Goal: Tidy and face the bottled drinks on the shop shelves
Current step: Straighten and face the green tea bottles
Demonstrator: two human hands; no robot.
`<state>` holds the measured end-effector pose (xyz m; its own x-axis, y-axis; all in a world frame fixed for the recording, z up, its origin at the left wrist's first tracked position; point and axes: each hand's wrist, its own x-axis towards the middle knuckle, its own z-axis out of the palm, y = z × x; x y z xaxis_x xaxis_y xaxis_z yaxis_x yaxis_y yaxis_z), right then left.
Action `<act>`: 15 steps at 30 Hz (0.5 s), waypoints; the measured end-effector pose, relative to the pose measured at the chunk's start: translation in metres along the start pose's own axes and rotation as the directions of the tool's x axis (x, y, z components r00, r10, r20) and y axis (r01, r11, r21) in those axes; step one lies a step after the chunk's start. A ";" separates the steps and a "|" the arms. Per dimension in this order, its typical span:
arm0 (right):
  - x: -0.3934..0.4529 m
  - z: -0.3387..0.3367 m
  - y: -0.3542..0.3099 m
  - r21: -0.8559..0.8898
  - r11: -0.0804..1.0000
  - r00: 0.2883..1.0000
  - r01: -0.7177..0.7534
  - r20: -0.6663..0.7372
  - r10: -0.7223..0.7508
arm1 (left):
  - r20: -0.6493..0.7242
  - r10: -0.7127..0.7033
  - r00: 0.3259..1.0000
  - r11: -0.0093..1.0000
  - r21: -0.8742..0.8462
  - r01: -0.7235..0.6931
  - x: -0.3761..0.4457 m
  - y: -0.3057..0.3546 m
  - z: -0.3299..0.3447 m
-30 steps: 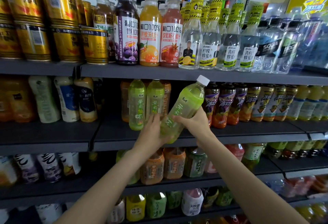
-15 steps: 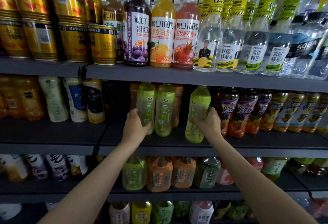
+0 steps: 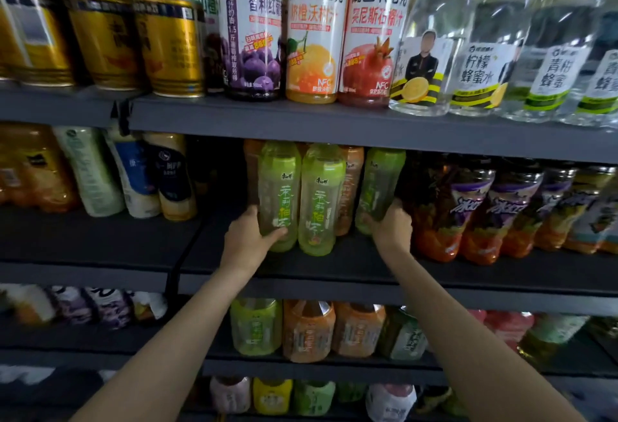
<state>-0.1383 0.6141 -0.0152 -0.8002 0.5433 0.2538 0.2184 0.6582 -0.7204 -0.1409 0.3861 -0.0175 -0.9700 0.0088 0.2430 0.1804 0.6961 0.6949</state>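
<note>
**A:** What do I have in each hand?

**B:** My left hand (image 3: pixel 245 242) grasps the leftmost green tea bottle (image 3: pixel 279 196) low on its body, thumb curled across the front under the label. My right hand (image 3: pixel 393 229) wraps the foot of the third green bottle (image 3: pixel 379 187), fingers curled round its far side.

**A:** Where do those bottles stand?

**B:** On the second shelf (image 3: pixel 334 283) from the top, set back from its front edge, upright. A middle green bottle (image 3: pixel 321 201) stands between them, touching the left one, with its label facing out. The right-hand bottle sits a little further back, and its label is turned partly away.

**A:** What is around them?

**B:** Orange bottles (image 3: pixel 351 187) stand behind the green row. Just right of my right hand runs a line of dark iced-tea bottles (image 3: pixel 444 207) towards the shelf's right end. Towards the left end stand pale milk-drink bottles (image 3: pixel 133 174), well apart from my left hand. The top shelf (image 3: pixel 301 120) carries gold cans (image 3: pixel 170 44) on the left, juice bottles (image 3: pixel 311 30) in the middle and clear honey-water bottles (image 3: pixel 424 54) on the right.
</note>
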 end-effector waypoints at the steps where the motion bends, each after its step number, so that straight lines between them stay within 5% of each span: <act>1: 0.009 0.005 -0.001 0.015 1.000 1.000 -0.016 0.014 0.016 | 0.003 -0.007 1.000 1.000 0.017 0.007 0.001 0.001 -0.001; 6: 0.031 0.019 -0.003 0.092 0.985 0.989 -0.144 0.033 0.142 | 0.001 0.003 1.000 1.000 0.023 -0.003 0.003 0.000 -0.003; 9: 0.003 0.020 0.001 0.257 0.960 0.981 -0.112 -0.128 0.149 | 0.009 0.005 1.000 1.000 0.011 -0.005 0.002 0.001 -0.003; 12: -0.042 0.018 -0.005 0.442 0.883 0.963 0.159 -0.268 -0.039 | -0.007 0.010 1.000 1.000 0.018 -0.010 0.001 0.001 -0.003; 15: -0.072 0.026 -0.025 0.435 0.862 0.960 0.262 -0.024 -0.280 | -0.007 -0.010 1.000 1.000 0.001 0.010 0.001 0.000 -0.003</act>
<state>-0.1010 0.5447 -0.0322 -0.8156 0.3500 0.4608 -0.2642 0.4832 -0.8347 -0.1415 0.3843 -0.0152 -0.9707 -0.0033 0.2405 0.1702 0.6972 0.6964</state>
